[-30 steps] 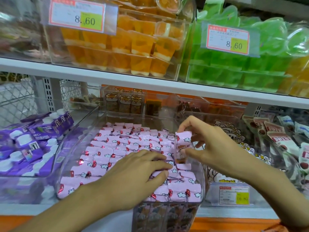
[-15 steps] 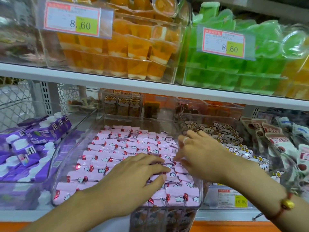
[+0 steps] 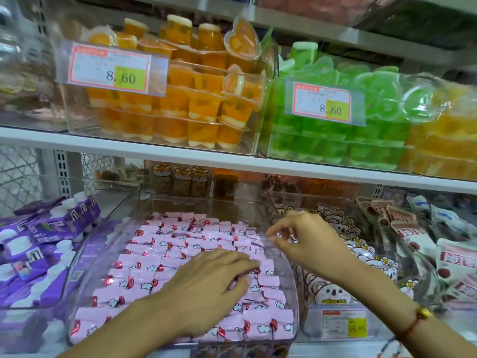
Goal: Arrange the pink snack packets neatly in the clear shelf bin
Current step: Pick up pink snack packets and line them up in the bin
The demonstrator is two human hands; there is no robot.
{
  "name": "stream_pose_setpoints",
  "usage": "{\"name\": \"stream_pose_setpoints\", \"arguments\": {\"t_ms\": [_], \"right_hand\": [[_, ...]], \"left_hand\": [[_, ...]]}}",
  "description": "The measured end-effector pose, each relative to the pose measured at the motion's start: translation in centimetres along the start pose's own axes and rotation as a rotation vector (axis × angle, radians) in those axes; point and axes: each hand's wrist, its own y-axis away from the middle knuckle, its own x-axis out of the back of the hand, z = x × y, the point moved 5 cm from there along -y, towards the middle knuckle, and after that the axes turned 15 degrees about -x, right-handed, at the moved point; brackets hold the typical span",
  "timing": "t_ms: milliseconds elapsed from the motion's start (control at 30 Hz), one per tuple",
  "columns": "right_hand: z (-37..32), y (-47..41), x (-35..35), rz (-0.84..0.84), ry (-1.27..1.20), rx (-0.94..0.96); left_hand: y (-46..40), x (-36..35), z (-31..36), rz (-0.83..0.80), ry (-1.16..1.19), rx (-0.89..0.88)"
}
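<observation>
While pressing flat on the pink snack packets (image 3: 165, 257), left hand (image 3: 206, 288) with fingers (image 3: 232, 257) straight and close together, reaching toward the right wall of the clear shelf bin (image 3: 108, 241). Packets lying in overlapping rows across the bin floor, filling it from front edge to near the back wall, bin sitting on the lower shelf (image 3: 322, 348). Right hand (image 3: 307, 244) raised over the bin's right rim, fingers (image 3: 277, 228) loosely curled and slightly spread, pinching nothing visible. Red cord bracelet (image 3: 415, 321) with a gold bead on the right wrist. Purple drink cartons (image 3: 38, 236) in the bin to the left, koala-print packs (image 3: 333, 293) to the right. On the upper shelf, orange jelly cups (image 3: 196, 109) and green jelly cups (image 3: 361, 130), each behind an 8.60 price tag (image 3: 111, 68).
</observation>
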Motion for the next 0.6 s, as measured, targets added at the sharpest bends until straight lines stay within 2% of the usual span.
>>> {"name": "stream_pose_setpoints", "arguments": {"t_ms": [200,400,600], "right_hand": [[-2.7,-1.8,-1.0,-0.084,0.29,0.102],[-4.1,-3.0,-2.4,-0.286,0.594,0.127],[-4.0,-2.7,-2.9,-0.261,0.555,0.156]], "left_hand": [[-0.3,-0.4,-0.3,-0.116,-0.032,-0.001],[-0.2,-0.8,-0.6,-0.131,-0.064,-0.001],[0.3,-1.0,-0.8,-0.08,-0.017,0.062]]}}
